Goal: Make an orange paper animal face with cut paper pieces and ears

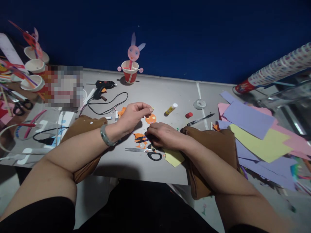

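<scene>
My left hand [131,118], with a bangle at its wrist, pinches a small pale yellow paper piece [152,109] at thumb and fingertip. Just below that lies an orange paper circle [151,119] with light dots. My right hand [165,135] has its fingers curled down near the circle; what they grip is hidden. Dark thread snips [141,139] stick out to its left over orange paper cut-outs [139,135]; I cannot tell whether they are held. Black-handled scissors [145,150] lie nearer me, beside a yellow paper sheet [175,157].
Behind stand a rabbit-faced paper cup [130,72] and a glue gun [103,89] with its cord. A glue stick [171,109], red cap [189,115], tape roll [199,104] and pen [201,119] lie right. Coloured paper [250,118] spreads farther right. Brown cushions [213,152] lie under both forearms.
</scene>
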Tool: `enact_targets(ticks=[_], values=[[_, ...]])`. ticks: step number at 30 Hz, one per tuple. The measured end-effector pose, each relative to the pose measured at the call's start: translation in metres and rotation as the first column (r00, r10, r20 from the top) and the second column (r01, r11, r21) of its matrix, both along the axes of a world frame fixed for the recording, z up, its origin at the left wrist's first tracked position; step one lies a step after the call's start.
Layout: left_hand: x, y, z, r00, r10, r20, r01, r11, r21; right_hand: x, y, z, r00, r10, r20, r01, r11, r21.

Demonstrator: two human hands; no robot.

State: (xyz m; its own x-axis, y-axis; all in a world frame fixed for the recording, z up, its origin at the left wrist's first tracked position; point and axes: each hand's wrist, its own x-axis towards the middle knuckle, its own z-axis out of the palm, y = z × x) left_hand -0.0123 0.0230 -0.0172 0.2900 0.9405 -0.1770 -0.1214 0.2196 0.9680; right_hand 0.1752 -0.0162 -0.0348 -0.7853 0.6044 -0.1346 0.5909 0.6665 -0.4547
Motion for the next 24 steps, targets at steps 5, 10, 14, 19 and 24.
enact_targets(ticks=[5, 10, 14, 19, 24], values=[[0.0, 0.0, 0.001, 1.0, 0.018, 0.021, -0.018, 1.0, -0.002, -0.001, -0.001, 0.001, 1.0, 0.023, 0.017, -0.023, 0.999, 0.023], [0.0, 0.001, 0.001, 0.999, 0.034, 0.029, -0.035, 0.999, 0.012, 0.001, 0.001, 0.012, 0.999, -0.035, 0.036, 0.037, 0.998, -0.052], [-0.001, 0.002, 0.004, 0.997, 0.062, 0.054, -0.064, 0.998, 0.027, 0.009, 0.005, 0.017, 0.963, -0.237, -0.129, 0.215, 0.963, -0.165], [-0.001, 0.0, 0.008, 0.997, 0.055, 0.056, -0.053, 0.998, -0.034, 0.014, 0.009, 0.012, 0.643, -0.616, -0.454, 0.516, 0.787, -0.338], [0.002, -0.005, 0.006, 0.997, 0.011, 0.073, -0.004, 0.995, -0.101, 0.007, 0.007, 0.008, 0.388, -0.754, -0.53, 0.435, 0.656, -0.616]])
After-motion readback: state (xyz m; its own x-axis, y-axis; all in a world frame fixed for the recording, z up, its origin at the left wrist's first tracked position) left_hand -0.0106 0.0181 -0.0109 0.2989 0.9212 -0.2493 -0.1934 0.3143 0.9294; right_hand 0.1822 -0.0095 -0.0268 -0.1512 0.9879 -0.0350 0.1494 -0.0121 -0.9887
